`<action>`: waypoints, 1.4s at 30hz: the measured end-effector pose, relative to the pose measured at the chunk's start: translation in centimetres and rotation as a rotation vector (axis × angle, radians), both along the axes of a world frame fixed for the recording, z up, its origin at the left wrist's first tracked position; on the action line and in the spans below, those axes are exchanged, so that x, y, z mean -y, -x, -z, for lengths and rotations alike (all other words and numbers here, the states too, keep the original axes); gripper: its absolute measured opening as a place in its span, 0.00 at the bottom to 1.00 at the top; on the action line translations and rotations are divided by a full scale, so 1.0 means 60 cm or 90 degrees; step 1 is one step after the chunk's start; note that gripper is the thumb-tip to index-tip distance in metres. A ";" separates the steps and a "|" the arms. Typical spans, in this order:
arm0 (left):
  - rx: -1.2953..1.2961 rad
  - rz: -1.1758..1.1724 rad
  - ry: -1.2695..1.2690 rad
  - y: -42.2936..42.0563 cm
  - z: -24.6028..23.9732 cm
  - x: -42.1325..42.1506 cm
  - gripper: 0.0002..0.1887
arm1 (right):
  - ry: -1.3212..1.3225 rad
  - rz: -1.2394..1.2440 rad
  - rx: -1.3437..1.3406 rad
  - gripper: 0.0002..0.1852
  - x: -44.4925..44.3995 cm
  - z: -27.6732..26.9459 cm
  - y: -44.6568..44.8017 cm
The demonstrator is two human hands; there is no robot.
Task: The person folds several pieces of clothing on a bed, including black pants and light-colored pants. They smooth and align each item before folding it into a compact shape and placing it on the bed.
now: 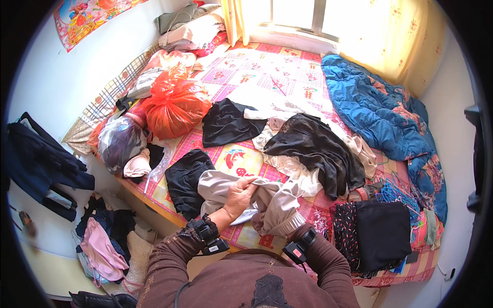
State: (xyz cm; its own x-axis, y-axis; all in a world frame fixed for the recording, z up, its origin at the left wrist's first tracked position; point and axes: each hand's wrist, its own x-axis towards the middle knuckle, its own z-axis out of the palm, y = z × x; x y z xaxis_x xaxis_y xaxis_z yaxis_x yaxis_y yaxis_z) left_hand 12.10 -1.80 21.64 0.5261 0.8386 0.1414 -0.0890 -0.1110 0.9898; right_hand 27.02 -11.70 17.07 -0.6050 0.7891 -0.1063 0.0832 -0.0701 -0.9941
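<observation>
Right in front of my body, a light beige garment [223,184] with a gathered elastic edge is bunched over the bed. My left hand [239,197] grips a fold of it, thumb on top. The right forearm goes into the garment at the elastic edge [294,224], so the fabric hides my right hand and its fingers cannot be seen. Just left of the beige cloth lies a black garment [188,181]. Farther back are another black garment [231,123] and a sheer black one [316,148] over cream lacy clothing [287,163].
A red plastic bag [175,106] and a clear bag of clothes [121,142] sit at the bed's left side. To the right are folded black cloth [383,233], blue hangers [398,198] and a blue quilt [379,111]. More clothes [102,248] are heaped off the bed, lower left.
</observation>
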 end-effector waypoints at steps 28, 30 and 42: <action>-0.008 0.520 0.117 -0.063 -0.104 0.068 0.11 | -0.234 0.305 0.199 0.13 -0.003 -0.096 -0.025; 0.018 0.507 0.098 -0.061 -0.099 0.072 0.11 | -0.198 0.296 0.158 0.13 -0.003 -0.099 -0.027; -0.007 0.549 0.099 -0.061 -0.086 0.065 0.12 | -0.090 0.272 0.054 0.15 -0.003 -0.105 -0.038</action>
